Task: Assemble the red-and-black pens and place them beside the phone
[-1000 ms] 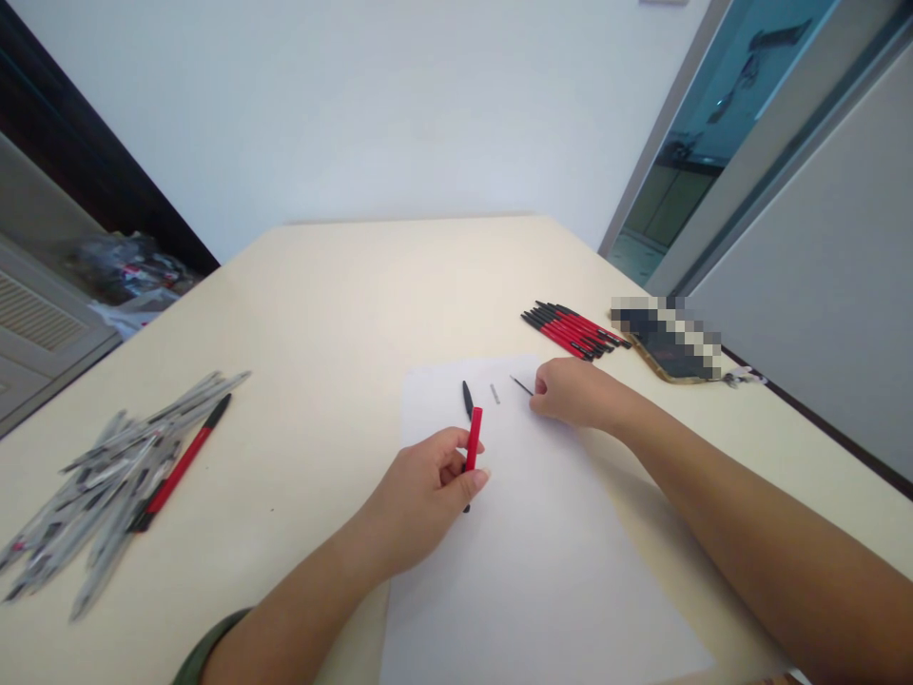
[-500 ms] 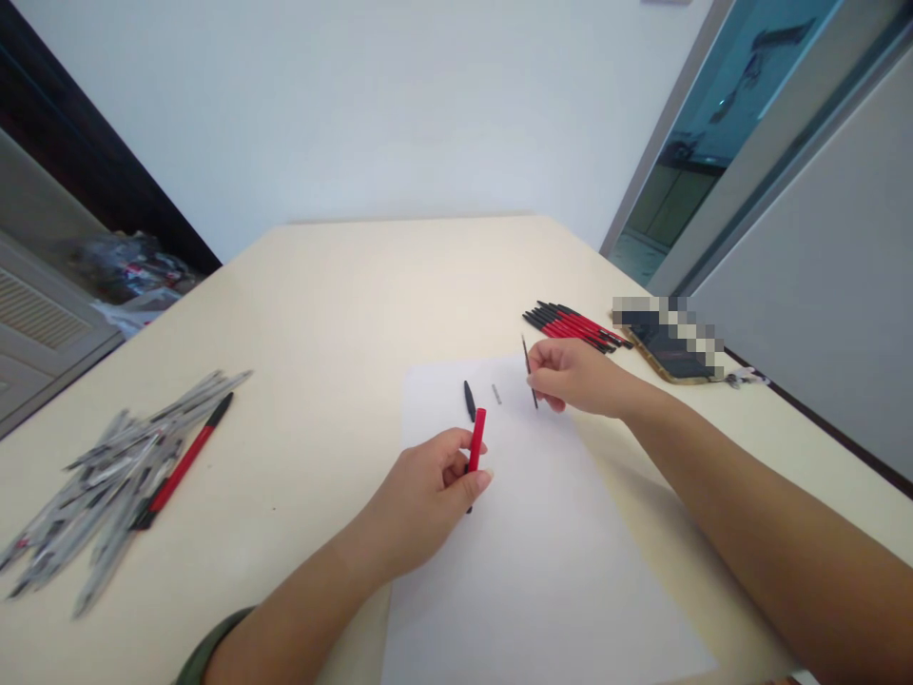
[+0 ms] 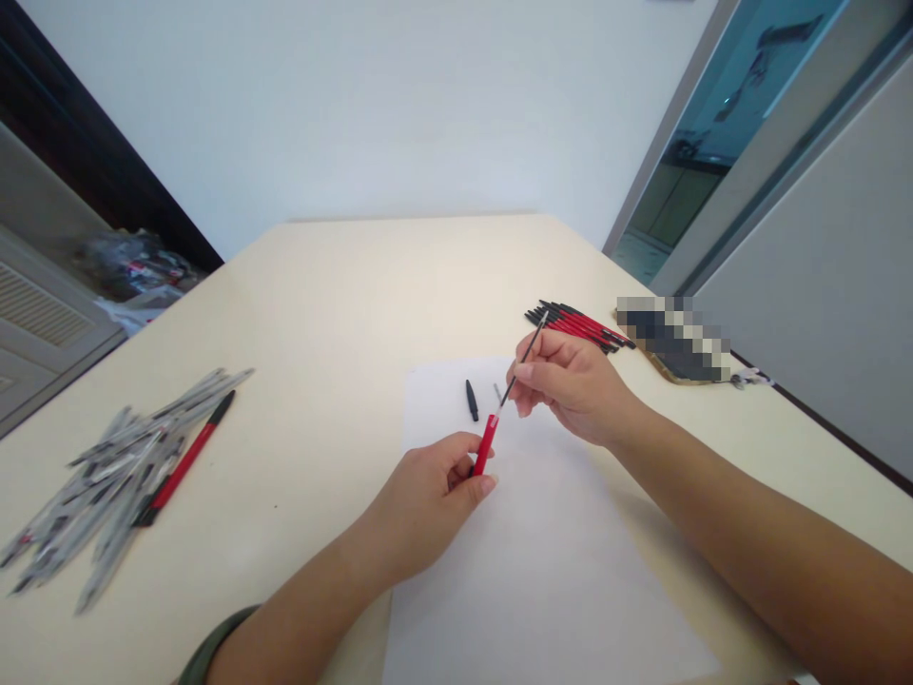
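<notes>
My left hand (image 3: 446, 476) is closed around a red pen barrel (image 3: 486, 443), its upper end tilted to the right. Between the fingertips of my right hand (image 3: 563, 381) is a thin dark pen refill (image 3: 525, 356). The refill slants, and its lower end meets the top of the barrel; how far it reaches inside I cannot tell. Behind the barrel a black pen tip piece (image 3: 472, 401) lies on a white paper sheet (image 3: 514, 561). A small spring (image 3: 497, 391) lies beside it, partly hidden by my right hand.
At the left lies a pile of grey-clear pens (image 3: 121, 485), with a red and black pen (image 3: 186, 461) along its right side. Several red and black pens (image 3: 577, 323) are bunched behind my right hand, next to a phone (image 3: 660, 347). A wall stands behind the table (image 3: 357, 295).
My right hand has moved left and tilted the refill, bringing its lower end to the barrel's top. The barrel in my left hand now leans further right.
</notes>
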`<state>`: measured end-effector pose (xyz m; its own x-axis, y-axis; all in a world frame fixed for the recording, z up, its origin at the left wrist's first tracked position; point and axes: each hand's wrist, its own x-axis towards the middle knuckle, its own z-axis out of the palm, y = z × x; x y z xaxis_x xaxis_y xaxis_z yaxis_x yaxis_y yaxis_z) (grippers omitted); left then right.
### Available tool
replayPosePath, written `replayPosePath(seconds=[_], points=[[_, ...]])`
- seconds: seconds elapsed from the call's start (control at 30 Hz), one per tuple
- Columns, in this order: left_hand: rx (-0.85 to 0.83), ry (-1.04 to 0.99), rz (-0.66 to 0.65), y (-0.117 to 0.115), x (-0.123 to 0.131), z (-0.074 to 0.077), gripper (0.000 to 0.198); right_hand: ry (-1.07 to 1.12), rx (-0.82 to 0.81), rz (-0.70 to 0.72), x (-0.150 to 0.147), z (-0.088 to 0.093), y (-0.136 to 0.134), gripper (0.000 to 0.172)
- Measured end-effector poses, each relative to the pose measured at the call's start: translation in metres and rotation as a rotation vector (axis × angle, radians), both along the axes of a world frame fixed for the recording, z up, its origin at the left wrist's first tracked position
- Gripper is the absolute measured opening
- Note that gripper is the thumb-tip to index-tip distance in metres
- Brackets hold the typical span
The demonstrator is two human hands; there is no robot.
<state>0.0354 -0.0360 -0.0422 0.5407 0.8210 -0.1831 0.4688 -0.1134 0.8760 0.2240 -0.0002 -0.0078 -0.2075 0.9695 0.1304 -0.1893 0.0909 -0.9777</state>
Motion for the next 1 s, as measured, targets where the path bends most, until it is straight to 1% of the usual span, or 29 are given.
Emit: replayPosePath(seconds=[0.13,0.2,0.33,0.5,0.57,0.67,0.7,0.73,0.77,0.83,0.87,0.93,1.0], points=[[-0.001,0.004,-0.004,0.0,0.0,0.001,0.016,-0.001,0.021,-0.05,0.002,0.001,0.002,0.008],[-0.003,0.003,-0.006,0.0,0.0,0.001,0.016,-0.006,0.016,-0.047,0.003,0.001,0.002,0.007],[0.001,0.002,-0.011,-0.001,0.0,0.001,0.015,-0.065,0.002,0.024,0.002,-0.001,0.002,0.008],[0.006,0.005,-0.011,-0.001,0.0,0.001,0.015,-0.221,0.0,0.093,-0.001,-0.003,-0.002,0.008],[0.007,0.006,-0.004,0.0,0.0,0.0,0.016,-0.298,-0.027,0.153,0.0,0.0,-0.003,0.009],[0.022,0.011,0.0,0.001,0.0,0.0,0.014,-0.376,-0.077,0.33,0.009,0.004,0.0,0.014],[0.031,0.013,0.002,0.001,0.0,0.0,0.013,-0.385,-0.089,0.369,0.013,0.004,0.002,0.017],[0.04,0.016,0.006,0.001,0.0,0.0,0.012,-0.388,-0.096,0.373,0.018,0.003,0.005,0.018],[0.05,0.018,0.015,0.001,0.0,0.0,0.012,-0.397,-0.1,0.34,0.022,0.001,0.009,0.019],[0.061,0.024,0.036,0.0,0.0,0.0,0.012,-0.475,-0.095,0.174,0.028,-0.006,0.017,0.02],[0.063,0.026,0.047,0.0,0.0,0.001,0.012,-0.56,-0.081,0.065,0.03,-0.011,0.021,0.021],[0.059,0.025,0.065,0.0,0.0,0.001,0.014,-0.79,-0.004,-0.145,0.028,-0.022,0.026,0.024],[0.053,0.021,0.076,0.0,0.0,0.001,0.014,-1.025,0.097,-0.254,0.021,-0.032,0.029,0.025]])
